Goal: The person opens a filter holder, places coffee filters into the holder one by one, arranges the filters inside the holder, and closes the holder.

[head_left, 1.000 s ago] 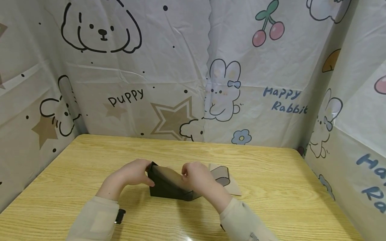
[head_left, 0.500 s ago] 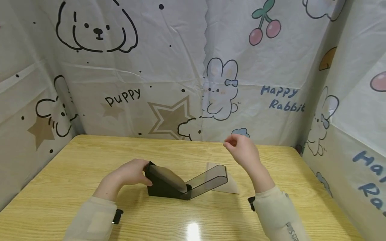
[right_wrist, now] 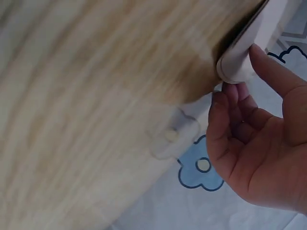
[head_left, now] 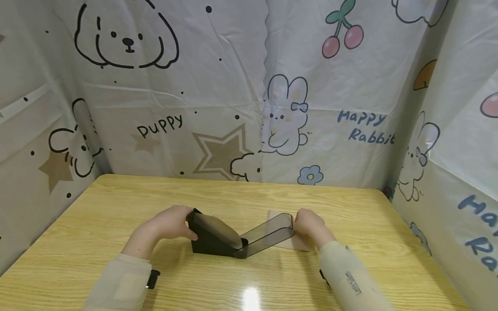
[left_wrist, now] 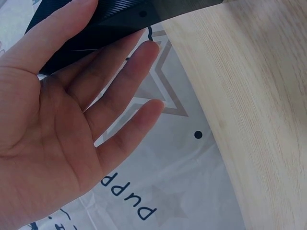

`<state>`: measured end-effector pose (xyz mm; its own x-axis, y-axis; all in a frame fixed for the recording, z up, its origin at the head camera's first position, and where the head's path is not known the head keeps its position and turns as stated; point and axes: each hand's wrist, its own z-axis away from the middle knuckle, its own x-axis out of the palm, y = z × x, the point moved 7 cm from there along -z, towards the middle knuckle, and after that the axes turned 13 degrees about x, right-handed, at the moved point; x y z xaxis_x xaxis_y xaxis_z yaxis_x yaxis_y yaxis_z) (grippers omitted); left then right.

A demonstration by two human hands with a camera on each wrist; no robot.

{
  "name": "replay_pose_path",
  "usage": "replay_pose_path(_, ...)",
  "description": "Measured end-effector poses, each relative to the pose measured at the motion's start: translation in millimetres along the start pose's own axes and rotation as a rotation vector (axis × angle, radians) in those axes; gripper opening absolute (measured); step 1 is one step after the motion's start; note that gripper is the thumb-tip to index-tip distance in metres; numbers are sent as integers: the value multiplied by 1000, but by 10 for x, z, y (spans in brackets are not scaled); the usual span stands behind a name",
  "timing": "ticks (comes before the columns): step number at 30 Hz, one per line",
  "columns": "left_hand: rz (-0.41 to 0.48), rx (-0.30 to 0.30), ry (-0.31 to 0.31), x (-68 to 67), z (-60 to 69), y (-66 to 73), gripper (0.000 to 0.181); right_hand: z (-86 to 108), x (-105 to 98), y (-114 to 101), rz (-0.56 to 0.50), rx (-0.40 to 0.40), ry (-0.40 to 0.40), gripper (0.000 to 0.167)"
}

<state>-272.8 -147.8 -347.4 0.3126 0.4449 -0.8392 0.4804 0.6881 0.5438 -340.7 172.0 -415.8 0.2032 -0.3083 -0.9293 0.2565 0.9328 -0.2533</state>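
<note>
A black wedge-shaped filter-paper box (head_left: 210,242) stands on the table in the head view, its smoky see-through lid (head_left: 266,235) swung out to the right. Brownish coffee filter paper (head_left: 218,227) shows in its sloping mouth. My left hand (head_left: 175,222) grips the box's upper left end, thumb in front and fingers behind. Partly behind the lid lies a pale fan-shaped coffee filter paper (head_left: 297,243). At its right edge is my right hand (head_left: 311,223); in the right wrist view thumb and fingers pinch the pale rounded edge of the filter paper (right_wrist: 237,64).
The wood-grain table (head_left: 155,194) ends at a hanging cloth (head_left: 218,86) printed with cartoon animals. Similar cloth closes off both sides. The lid's raised end stands close to my right hand.
My right hand has left the box, swung up to the right, then come down onto the filter paper beside the lid. My left hand and the box have stayed in place.
</note>
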Motion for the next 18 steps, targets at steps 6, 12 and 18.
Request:
replay_pose_path(6, 0, -6, -2, -3, -3, 0, 30, -37, -14, 33, -59, 33, 27, 35)
replay_pose_path(12, -5, 1, -5, -6, -14, 0, 32, 15, -76, 32, -56, 6, 74, 31)
replay_pose_path(18, 1, -13, -7, -3, 0, 0, 33, 76, -144, 29, -32, -21, 84, 22)
